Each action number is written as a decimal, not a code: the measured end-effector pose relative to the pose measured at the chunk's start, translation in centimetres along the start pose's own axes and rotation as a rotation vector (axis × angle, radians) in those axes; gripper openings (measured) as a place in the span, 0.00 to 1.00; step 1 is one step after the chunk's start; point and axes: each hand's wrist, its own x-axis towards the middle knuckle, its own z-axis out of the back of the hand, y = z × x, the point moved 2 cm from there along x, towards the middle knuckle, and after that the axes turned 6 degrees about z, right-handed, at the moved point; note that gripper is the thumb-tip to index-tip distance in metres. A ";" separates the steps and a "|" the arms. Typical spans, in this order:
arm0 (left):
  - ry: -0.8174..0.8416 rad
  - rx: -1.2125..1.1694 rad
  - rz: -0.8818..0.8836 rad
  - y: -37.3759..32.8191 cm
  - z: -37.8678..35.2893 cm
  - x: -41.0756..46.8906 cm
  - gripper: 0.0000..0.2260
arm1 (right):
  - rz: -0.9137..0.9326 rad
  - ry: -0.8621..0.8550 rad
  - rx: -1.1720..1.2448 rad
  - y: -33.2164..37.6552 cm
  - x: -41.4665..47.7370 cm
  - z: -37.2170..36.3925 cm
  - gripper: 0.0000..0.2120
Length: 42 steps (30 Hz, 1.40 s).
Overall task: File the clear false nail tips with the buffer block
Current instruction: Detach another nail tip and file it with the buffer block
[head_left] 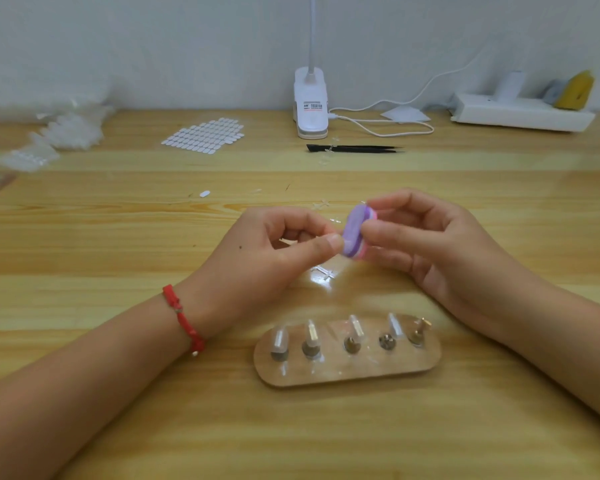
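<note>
Presently, just beyond the oval wooden peg stand, the right hand pinches the purple-and-pink oval buffer block, long axis steeply tilted. The left hand, thumb touching its purple face, pinches narrowly, presumably on a hidden clear false nail tip.

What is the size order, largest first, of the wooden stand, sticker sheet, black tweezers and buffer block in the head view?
1. wooden stand
2. sticker sheet and black tweezers: similar, farther away, unranked
3. buffer block

Purple-pink buffer block tilted on edge, clear nail tips mounted on stand
</note>
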 end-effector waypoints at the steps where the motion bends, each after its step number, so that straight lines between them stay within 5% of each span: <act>1: 0.040 0.040 -0.003 0.0 -0.1 -0.1 0.05 | -0.011 -0.041 0.057 0.0 0.2 0.3 0.12; 5: -0.014 -0.073 0.040 0.1 0.2 0.0 0.03 | -0.043 -0.039 0.112 0.0 0.4 0.5 0.10; 8: -0.073 -0.148 0.072 0.2 0.5 0.1 0.09 | -0.018 0.032 -0.048 -0.1 -0.1 -0.2 0.13; 12: -0.064 -0.163 0.058 0.0 0.4 0.1 0.11 | 0.027 0.038 -0.303 0.0 -0.4 -0.5 0.03; 17: -0.025 -0.134 0.038 0.0 0.3 0.0 0.12 | 0.082 0.001 -0.344 -0.1 -0.5 -0.6 0.05; 29: 0.047 -0.145 0.047 0.3 0.4 0.1 0.05 | 0.492 0.038 -0.746 0.5 -1.2 -0.9 0.06; 42: 0.043 -0.068 0.009 -0.1 0.1 -0.3 0.09 | 0.389 0.192 -0.715 2.7 -1.0 -0.5 0.10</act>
